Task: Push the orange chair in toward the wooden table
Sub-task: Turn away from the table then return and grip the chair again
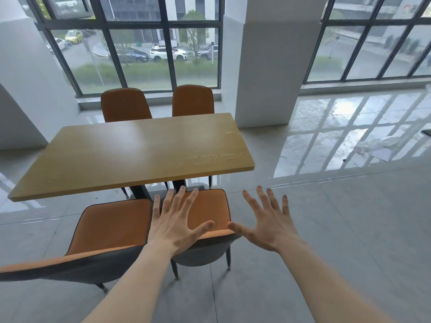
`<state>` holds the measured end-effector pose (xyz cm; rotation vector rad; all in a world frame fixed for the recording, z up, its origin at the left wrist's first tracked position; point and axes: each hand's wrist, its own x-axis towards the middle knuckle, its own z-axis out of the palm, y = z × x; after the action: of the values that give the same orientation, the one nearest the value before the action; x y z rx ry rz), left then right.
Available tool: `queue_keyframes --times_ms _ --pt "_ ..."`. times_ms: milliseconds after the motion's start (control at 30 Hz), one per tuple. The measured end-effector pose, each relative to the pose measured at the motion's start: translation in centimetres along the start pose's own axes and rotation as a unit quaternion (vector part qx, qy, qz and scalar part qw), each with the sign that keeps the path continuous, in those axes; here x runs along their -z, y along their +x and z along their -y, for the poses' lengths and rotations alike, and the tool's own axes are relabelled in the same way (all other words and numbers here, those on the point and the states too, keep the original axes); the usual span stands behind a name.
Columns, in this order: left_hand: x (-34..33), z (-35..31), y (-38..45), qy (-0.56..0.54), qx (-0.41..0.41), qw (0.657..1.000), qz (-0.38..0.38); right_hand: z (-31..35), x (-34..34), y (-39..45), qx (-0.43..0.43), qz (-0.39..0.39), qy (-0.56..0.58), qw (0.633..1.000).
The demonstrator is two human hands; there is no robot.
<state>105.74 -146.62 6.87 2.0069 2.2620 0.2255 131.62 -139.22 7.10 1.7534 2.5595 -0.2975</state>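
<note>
An orange chair (211, 210) with a dark grey back shell stands on the near side of the wooden table (130, 155), at its right end, a little way out from the table edge. My left hand (177, 220) hovers over the chair's backrest, fingers spread, holding nothing. My right hand (265, 223) is spread open just right of the chair, its thumb near the backrest's top right edge. Whether either hand touches the chair I cannot tell.
A second orange chair (112, 227) stands to the left on the near side. Two more orange chairs (126, 104) sit at the far side. A white pillar (268, 73) rises right of the table. Glossy tiled floor (326, 206) stretches to the right.
</note>
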Motion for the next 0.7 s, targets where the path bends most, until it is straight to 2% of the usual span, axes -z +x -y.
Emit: queue_keyframes --times_ms 400,700 --pt "-1.1 -21.8 17.1 -0.024 -0.031 0.999 0.009 -23.9 9.8 8.1 -0.023 0.004 0.029 0.999" --pt "-3.3 -29.2 36.1 -0.047 -0.047 0.998 -0.013 -35.7 12.9 23.2 -0.04 -0.019 0.03 0.999"
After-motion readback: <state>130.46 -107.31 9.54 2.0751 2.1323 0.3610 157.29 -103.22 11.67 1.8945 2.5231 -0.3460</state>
